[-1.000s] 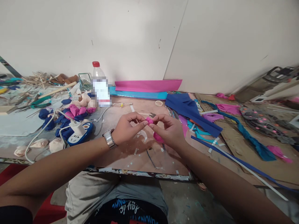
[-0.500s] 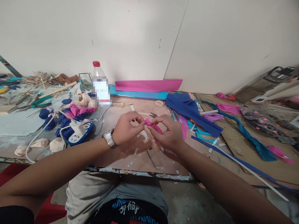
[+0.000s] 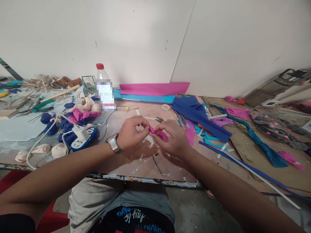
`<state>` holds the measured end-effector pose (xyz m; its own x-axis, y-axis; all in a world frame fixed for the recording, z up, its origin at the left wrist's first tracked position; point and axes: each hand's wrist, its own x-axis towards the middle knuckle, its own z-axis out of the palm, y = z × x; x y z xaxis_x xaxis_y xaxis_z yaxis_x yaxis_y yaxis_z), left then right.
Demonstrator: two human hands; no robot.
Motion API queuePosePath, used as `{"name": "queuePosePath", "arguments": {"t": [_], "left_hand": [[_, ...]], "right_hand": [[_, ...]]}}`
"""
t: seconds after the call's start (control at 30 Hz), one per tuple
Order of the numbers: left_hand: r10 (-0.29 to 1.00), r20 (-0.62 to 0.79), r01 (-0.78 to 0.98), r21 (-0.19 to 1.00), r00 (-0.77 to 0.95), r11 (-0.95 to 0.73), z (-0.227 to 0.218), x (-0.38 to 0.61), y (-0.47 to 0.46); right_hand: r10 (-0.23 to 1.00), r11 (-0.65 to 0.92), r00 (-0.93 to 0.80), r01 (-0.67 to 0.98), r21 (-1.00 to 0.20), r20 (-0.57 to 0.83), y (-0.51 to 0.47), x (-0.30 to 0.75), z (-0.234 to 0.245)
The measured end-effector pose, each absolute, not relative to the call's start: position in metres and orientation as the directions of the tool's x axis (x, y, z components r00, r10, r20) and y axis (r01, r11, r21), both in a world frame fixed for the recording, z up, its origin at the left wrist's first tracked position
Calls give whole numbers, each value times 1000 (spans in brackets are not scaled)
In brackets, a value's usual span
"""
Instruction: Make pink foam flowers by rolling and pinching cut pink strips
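Observation:
A crumpled strip of bright pink crepe paper (image 3: 160, 135) is held between both hands above the middle of the table. My left hand (image 3: 134, 132), with a metal watch (image 3: 113, 143) on its wrist, pinches one twisted end between thumb and fingertips. On the other side my right hand (image 3: 173, 137) grips the strip with thumb and index finger, and its loose part shows below the fingers. Just behind the hands lies a small pair of dark pointed scissors or pliers (image 3: 159, 119), partly hidden.
A blue power strip (image 3: 85, 139) with a white cable sits at left, near crumpled blue and pink paper pieces (image 3: 81, 115). A red-capped bottle (image 3: 100, 67) stands behind a lit phone (image 3: 106, 95). Folded blue paper (image 3: 194, 111) and cardboard (image 3: 245, 155) lie at right.
My fingers have shifted slightly along the pink crepe paper. More of its loose part now shows between the hands, and the pinched end looks more tightly twisted.

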<state>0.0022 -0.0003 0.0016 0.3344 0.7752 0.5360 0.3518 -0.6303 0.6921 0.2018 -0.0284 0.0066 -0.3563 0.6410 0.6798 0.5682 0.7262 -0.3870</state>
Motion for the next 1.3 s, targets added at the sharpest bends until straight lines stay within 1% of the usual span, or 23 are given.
{"name": "queuePosePath", "arguments": {"t": [0.13,0.23,0.43,0.6,0.7,0.8,0.87,0.97,1.07,1.13,1.3], "left_hand": [[793,517,362,707,321,-607,1,1,1],[790,506,346,714,346,-609,1,0,2],[755,542,371,659,368,-654,2,1,0],[749,551,359,658,368,-661,0,-1,3],[713,562,204,707,420,-677,-2,-2,6],[676,539,38,767,503,-640,-4,-4,8],[680,519,-16,801,517,-599,-4,-4,9],[698,502,-52,828,511,-558,-5,-5,9],[710,488,-45,838,508,-544,-4,-6,9],[710,492,-55,839,504,-542,-4,-6,9],[709,519,-126,839,477,-529,-4,-2,7]], "right_hand": [[631,731,-363,573,-369,685,-28,202,7],[623,737,-370,573,-358,689,-27,202,6],[613,752,-392,555,-355,686,-28,202,6],[627,751,-409,545,-374,663,-29,201,7],[684,711,-372,532,-460,627,-30,201,8],[777,624,-302,477,-619,552,-31,202,11],[823,568,-276,405,-716,496,-32,201,13],[861,502,-255,290,-815,439,-32,200,14],[882,459,-221,198,-866,417,-29,201,12],[889,443,-204,165,-881,409,-27,202,10],[897,421,-217,160,-893,385,-25,204,7]]}}
